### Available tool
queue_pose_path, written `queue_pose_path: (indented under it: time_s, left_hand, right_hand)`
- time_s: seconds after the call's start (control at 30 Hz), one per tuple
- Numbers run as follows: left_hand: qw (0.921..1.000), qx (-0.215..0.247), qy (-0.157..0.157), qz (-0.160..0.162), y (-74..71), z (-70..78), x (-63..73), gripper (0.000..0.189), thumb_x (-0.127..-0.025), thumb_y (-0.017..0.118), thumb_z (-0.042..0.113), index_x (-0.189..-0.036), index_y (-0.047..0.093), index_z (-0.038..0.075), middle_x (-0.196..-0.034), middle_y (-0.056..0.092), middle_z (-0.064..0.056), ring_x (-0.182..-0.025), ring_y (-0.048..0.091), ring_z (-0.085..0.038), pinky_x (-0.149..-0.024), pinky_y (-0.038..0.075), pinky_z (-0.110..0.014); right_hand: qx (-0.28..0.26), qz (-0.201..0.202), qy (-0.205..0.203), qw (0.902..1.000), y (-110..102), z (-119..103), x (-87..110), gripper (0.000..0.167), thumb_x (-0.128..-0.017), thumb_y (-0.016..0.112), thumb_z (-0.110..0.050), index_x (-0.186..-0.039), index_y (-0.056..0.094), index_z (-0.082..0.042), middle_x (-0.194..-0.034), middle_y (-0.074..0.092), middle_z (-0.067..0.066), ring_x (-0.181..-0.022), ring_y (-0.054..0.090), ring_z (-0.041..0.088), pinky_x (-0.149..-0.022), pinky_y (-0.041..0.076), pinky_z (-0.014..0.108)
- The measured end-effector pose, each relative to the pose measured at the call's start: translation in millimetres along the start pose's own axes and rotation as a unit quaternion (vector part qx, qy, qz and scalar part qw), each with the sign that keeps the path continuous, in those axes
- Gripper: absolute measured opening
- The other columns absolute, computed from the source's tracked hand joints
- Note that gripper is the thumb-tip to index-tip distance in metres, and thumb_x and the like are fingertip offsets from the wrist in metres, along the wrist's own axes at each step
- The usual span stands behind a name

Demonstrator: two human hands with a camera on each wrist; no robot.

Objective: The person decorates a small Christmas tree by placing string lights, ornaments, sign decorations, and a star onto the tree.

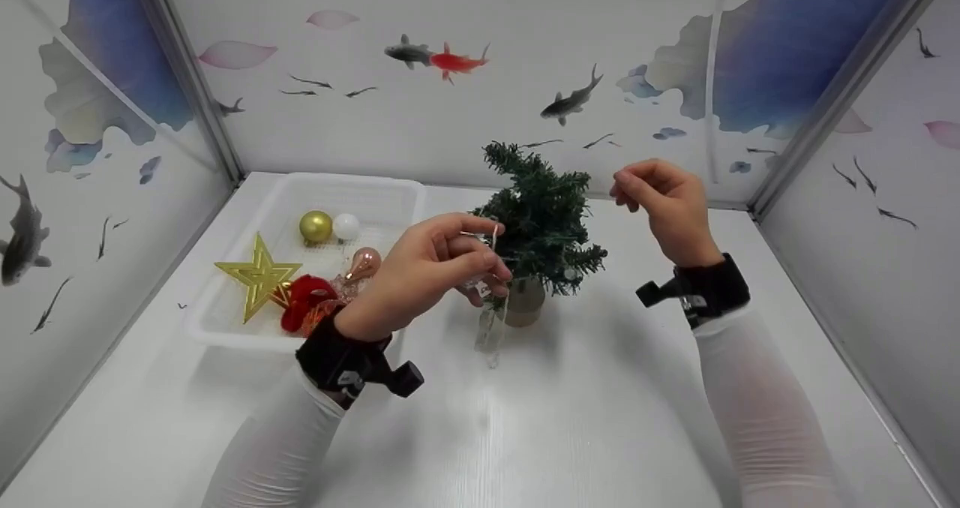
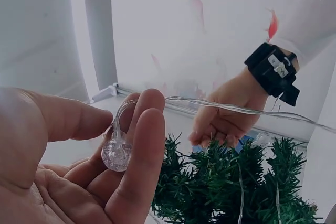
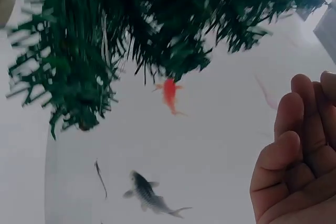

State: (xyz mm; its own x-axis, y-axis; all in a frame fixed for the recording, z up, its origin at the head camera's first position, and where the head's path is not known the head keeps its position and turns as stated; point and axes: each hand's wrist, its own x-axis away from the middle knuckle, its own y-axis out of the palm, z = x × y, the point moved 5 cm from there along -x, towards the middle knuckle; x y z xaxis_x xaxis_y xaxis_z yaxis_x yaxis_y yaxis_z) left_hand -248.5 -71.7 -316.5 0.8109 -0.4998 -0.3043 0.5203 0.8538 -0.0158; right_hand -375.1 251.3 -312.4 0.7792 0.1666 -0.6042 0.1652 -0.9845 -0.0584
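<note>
A small green artificial Christmas tree [image 1: 544, 215] stands on the table in a light brown base [image 1: 525, 307]. My left hand [image 1: 427, 268] is in front of its left side and pinches a clear string light [image 2: 210, 103] between thumb and fingers. One round clear bulb [image 2: 116, 155] lies against those fingers, and a loose part of the strand hangs below the hand in the head view. Strands also run over the branches in the left wrist view. To the right of the tree, my right hand [image 1: 667, 208] is raised, fingers loosely curled, nothing visible in it.
At the left is a white plastic basket [image 1: 225, 335]. In it are a gold star [image 1: 259, 277], a gold ball [image 1: 316, 226], a white ball [image 1: 346, 226], a pink ornament [image 1: 365, 262] and red decorations [image 1: 306, 303]. Printed panels enclose the table on several sides.
</note>
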Motion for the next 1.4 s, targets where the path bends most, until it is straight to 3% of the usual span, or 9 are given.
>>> queue_pose_path:
  time_s: [0.13, 0.27, 0.47, 0.63, 0.73, 0.9, 1.0, 1.23, 1.4]
  left_hand:
    - [0.9999, -0.011, 0.005, 0.004, 6.4, -3.1, -2.9, 0.038, -0.110, 0.068, 0.009, -0.145, 0.061, -0.004, -0.108, 0.082, -0.020, -0.099, 0.082, -0.030, -0.072, 0.064, -0.035]
    - [0.9999, -0.011, 0.008, 0.003, 11.1, -6.4, -5.5, 0.039, -0.110, 0.070, 0.008, -0.143, 0.059, -0.008, -0.108, 0.083, -0.017, -0.100, 0.081, -0.027, -0.072, 0.064, -0.034]
    - [0.9999, -0.007, 0.011, 0.000, 13.8, -9.9, -6.6, 0.040, -0.110, 0.069, 0.010, -0.144, 0.058, -0.008, -0.110, 0.082, -0.018, -0.102, 0.080, -0.026, -0.072, 0.064, -0.035]
    - [0.9998, -0.001, 0.017, -0.006, 15.7, -12.5, -6.5, 0.040, -0.111, 0.069, 0.008, -0.144, 0.056, -0.010, -0.112, 0.082, -0.018, -0.104, 0.080, -0.028, -0.075, 0.066, -0.040]
    - [0.9998, -0.004, 0.018, -0.011, 17.9, -13.4, -6.8, 0.041, -0.111, 0.069, 0.009, -0.144, 0.056, -0.010, -0.112, 0.082, -0.017, -0.104, 0.080, -0.028, -0.078, 0.066, -0.040]
    - [0.9995, -0.011, 0.028, -0.009, 20.8, -12.0, -8.4, 0.042, -0.111, 0.070, 0.011, -0.143, 0.057, -0.012, -0.113, 0.083, -0.016, -0.110, 0.080, -0.030, -0.087, 0.063, -0.035]
    - [0.9995, -0.006, 0.032, 0.001, 21.6, -13.1, -11.0, 0.038, -0.110, 0.071, 0.010, -0.139, 0.058, -0.012, -0.112, 0.083, -0.017, -0.114, 0.079, -0.030, -0.094, 0.061, -0.034]
    - [0.9990, 0.023, 0.033, 0.021, 23.3, -20.1, -14.6, 0.020, -0.110, 0.071, 0.006, -0.125, 0.061, -0.002, -0.124, 0.081, -0.019, -0.121, 0.077, -0.033, -0.099, 0.063, -0.051]
    - [0.9985, 0.028, 0.039, 0.025, 23.1, -21.1, -16.3, 0.025, -0.110, 0.068, 0.004, -0.132, 0.058, -0.002, -0.133, 0.077, -0.020, -0.128, 0.070, -0.046, -0.093, 0.065, -0.047]
  right_hand:
    - [-0.011, -0.022, -0.037, 0.9990, 5, -17, 34.8, 0.016, -0.102, 0.073, 0.006, -0.099, 0.069, 0.021, -0.084, 0.076, 0.010, -0.073, 0.070, 0.017, -0.065, 0.054, 0.024]
    - [0.026, -0.092, -0.050, 0.9942, 18, -25, 65.8, 0.007, -0.101, 0.069, 0.013, -0.096, 0.073, 0.014, -0.085, 0.076, 0.013, -0.067, 0.067, 0.016, -0.060, 0.052, 0.024]
    - [0.066, -0.240, -0.049, 0.9674, 53, -25, 95.6, 0.025, -0.102, 0.067, 0.016, -0.114, 0.081, -0.001, -0.103, 0.080, 0.014, -0.069, 0.065, 0.018, -0.063, 0.056, 0.027]
    - [0.090, -0.303, -0.042, 0.9477, 81, -16, 110.7, 0.031, -0.100, 0.077, 0.008, -0.127, 0.081, -0.007, -0.093, 0.076, 0.003, -0.062, 0.063, 0.019, -0.058, 0.053, 0.026]
    - [0.072, -0.330, -0.031, 0.9408, 96, -11, 118.3, 0.036, -0.098, 0.081, 0.004, -0.132, 0.078, -0.008, -0.083, 0.071, 0.000, -0.058, 0.059, 0.016, -0.055, 0.050, 0.025]
    - [-0.010, -0.383, -0.037, 0.9229, 104, -16, 124.5, 0.032, -0.099, 0.078, 0.009, -0.129, 0.076, -0.004, -0.093, 0.075, 0.012, -0.066, 0.059, 0.019, -0.059, 0.052, 0.029]
    - [-0.055, -0.374, -0.038, 0.9249, 93, -24, 120.3, 0.021, -0.101, 0.071, 0.013, -0.119, 0.075, 0.003, -0.094, 0.072, 0.015, -0.070, 0.060, 0.021, -0.058, 0.052, 0.032]
    - [-0.102, -0.270, -0.035, 0.9568, 49, -41, 101.2, 0.018, -0.106, 0.057, 0.017, -0.114, 0.073, 0.014, -0.080, 0.063, 0.012, -0.063, 0.050, 0.023, -0.053, 0.043, 0.033]
    - [-0.178, -0.231, -0.058, 0.9548, 26, -52, 86.1, 0.019, -0.109, 0.053, 0.016, -0.116, 0.070, 0.020, -0.078, 0.057, 0.011, -0.063, 0.043, 0.024, -0.052, 0.033, 0.033]
